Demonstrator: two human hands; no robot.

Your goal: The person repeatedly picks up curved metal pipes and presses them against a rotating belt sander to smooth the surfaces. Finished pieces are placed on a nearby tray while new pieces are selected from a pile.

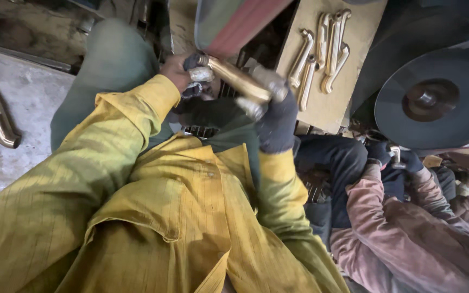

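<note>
Both hands grip one brass pipe piece [238, 80] held up against the sanding belt [234, 21]: left hand [183, 73] has its fingers clamped on the end nearest the belt, right hand [275, 116], in a dark glove, has its fingers wrapped tight round the other end. Right of the belt, more brass pieces [321, 51] lie on a board [332, 108]; further right of the belt, a co-worker's gloved hand [394, 157] holds a small part below a dark wheel [435, 97].
</note>
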